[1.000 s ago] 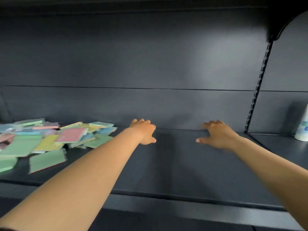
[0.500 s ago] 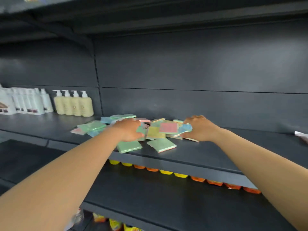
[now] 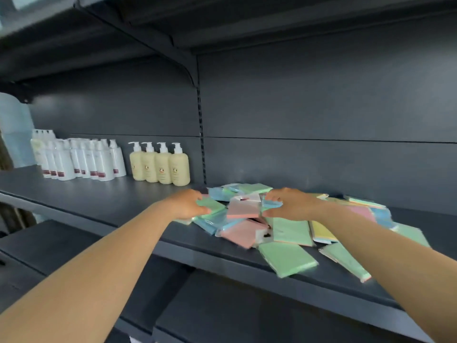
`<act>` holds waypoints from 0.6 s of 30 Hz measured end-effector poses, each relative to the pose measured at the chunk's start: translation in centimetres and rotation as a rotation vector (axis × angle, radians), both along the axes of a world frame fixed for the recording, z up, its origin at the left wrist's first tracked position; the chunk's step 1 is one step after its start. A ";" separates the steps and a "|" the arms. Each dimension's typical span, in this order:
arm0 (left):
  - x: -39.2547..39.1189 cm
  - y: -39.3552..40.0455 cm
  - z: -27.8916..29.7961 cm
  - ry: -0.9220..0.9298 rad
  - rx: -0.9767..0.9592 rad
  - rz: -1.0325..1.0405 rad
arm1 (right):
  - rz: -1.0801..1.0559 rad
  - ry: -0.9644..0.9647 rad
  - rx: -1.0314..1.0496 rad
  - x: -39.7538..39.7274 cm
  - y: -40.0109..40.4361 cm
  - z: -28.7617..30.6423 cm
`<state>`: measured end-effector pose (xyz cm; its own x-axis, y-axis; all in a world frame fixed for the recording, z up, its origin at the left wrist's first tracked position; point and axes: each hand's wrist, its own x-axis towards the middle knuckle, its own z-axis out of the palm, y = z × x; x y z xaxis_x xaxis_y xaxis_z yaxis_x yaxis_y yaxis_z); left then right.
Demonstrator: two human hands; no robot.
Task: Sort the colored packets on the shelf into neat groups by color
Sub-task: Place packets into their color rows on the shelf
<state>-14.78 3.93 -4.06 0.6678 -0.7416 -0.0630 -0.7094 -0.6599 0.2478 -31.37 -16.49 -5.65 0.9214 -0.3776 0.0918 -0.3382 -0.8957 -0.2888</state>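
Observation:
A loose heap of flat packets in green, pink, blue and yellow lies on the dark shelf (image 3: 138, 206). My left hand (image 3: 186, 203) grips a green packet (image 3: 211, 205) at the heap's left edge, thumb under it. My right hand (image 3: 286, 203) pinches a blue packet (image 3: 270, 203) near the middle of the heap. Between the hands lies a pink packet (image 3: 243, 208). Another pink packet (image 3: 241, 232) and a large green packet (image 3: 286, 258) lie nearer the shelf's front edge. A yellow packet (image 3: 321, 231) shows beside my right forearm.
Cream pump bottles (image 3: 160, 164) and several white pump bottles (image 3: 79, 159) stand at the back left of the same shelf. An upright slotted post (image 3: 201, 134) divides the back wall. A lower dark shelf (image 3: 247, 310) juts out below.
The view swung left and nearer to the packet heap. Both hands left the bare shelf, reached the heap and took hold of packets, left on green, right on blue.

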 end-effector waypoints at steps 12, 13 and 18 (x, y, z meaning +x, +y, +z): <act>10.3 -2.7 -4.9 0.404 -0.223 -0.120 | 0.066 0.074 0.053 7.1 -0.6 -2.6; 10.9 -2.7 -5.0 0.443 -0.237 -0.117 | 0.066 0.088 0.055 7.1 -0.5 -2.3; 13.7 -2.9 -4.9 0.435 -0.111 -0.117 | -0.039 0.021 -0.049 6.7 0.7 -0.6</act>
